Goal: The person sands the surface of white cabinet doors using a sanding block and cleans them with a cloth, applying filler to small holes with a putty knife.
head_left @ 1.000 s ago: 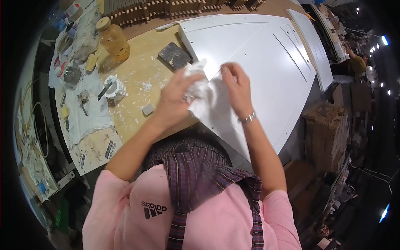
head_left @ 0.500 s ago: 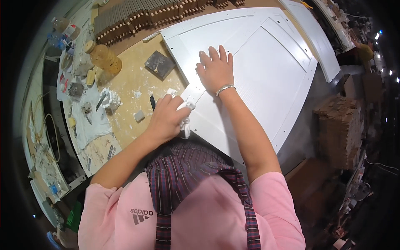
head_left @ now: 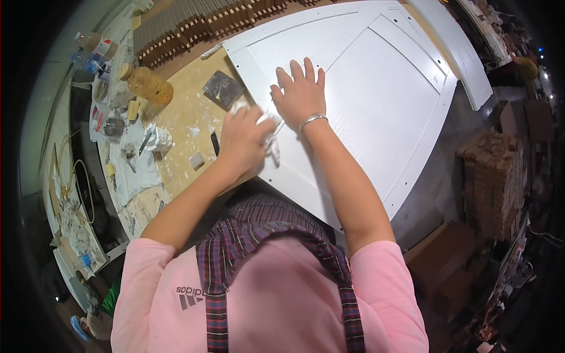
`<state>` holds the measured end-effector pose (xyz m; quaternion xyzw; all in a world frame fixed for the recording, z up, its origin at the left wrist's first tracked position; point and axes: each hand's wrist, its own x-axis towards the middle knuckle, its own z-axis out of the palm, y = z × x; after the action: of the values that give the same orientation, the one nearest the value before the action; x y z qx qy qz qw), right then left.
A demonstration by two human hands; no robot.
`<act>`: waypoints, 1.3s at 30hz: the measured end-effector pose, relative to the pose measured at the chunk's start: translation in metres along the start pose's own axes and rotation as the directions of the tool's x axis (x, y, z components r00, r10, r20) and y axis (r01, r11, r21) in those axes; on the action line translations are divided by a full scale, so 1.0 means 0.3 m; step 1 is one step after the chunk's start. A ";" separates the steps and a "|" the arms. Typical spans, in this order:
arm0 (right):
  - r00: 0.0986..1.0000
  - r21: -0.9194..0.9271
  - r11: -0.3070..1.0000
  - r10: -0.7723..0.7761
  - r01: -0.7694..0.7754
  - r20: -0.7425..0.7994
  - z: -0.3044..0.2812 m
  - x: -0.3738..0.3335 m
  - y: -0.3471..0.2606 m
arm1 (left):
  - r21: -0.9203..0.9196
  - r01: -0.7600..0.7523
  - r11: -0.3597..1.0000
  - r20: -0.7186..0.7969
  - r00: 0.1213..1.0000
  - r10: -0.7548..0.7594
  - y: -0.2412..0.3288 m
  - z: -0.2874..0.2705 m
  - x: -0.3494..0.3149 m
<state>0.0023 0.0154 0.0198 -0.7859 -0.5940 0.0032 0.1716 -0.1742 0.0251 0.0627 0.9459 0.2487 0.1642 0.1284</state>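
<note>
A large white panel [head_left: 376, 129] with grooved frame lines lies before me, reaching over the edge of the tan workbench top. My left hand [head_left: 242, 138] is closed round a crumpled white cloth [head_left: 272, 144] and presses it along the panel's left edge. Flat on the panel, with fingers spread, rests my right hand [head_left: 300, 94], a silver bracelet at its wrist. Just beyond my left hand sits a dark square block [head_left: 223, 90]. A small grey block [head_left: 197, 160] and a black strip [head_left: 215, 143] lie to its left.
A yellowish bottle [head_left: 147, 85] stands among rags and tools on the left of the bench [head_left: 179, 117]. Rows of brown strips [head_left: 200, 29] line the far side. Another white panel [head_left: 456, 53] is at the far right, above stacked cardboard [head_left: 491, 182].
My left hand has slid the cloth farther away along the panel's left edge. My right hand stays flat on the panel, slightly shifted left in view.
</note>
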 end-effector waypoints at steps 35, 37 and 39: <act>0.998 -0.045 0.998 0.039 -0.037 0.039 -0.020 0.027 -0.025 | -0.552 0.303 0.777 0.055 0.943 -0.329 -0.128 -0.100 -0.262; 0.999 -0.049 0.998 0.026 -0.025 0.028 0.005 0.034 -0.023 | -0.484 0.164 0.859 -0.043 0.977 -0.211 -0.128 -0.001 -0.150; 1.000 -0.030 1.000 0.001 -0.001 -0.008 0.022 0.029 -0.006 | -0.481 0.223 0.848 0.066 0.974 -0.218 -0.148 -0.017 -0.081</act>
<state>0.0019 0.0257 0.0159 -0.7887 -0.5930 -0.0086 0.1620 -0.2151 0.0508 0.0469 0.8492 0.3058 0.2011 0.3805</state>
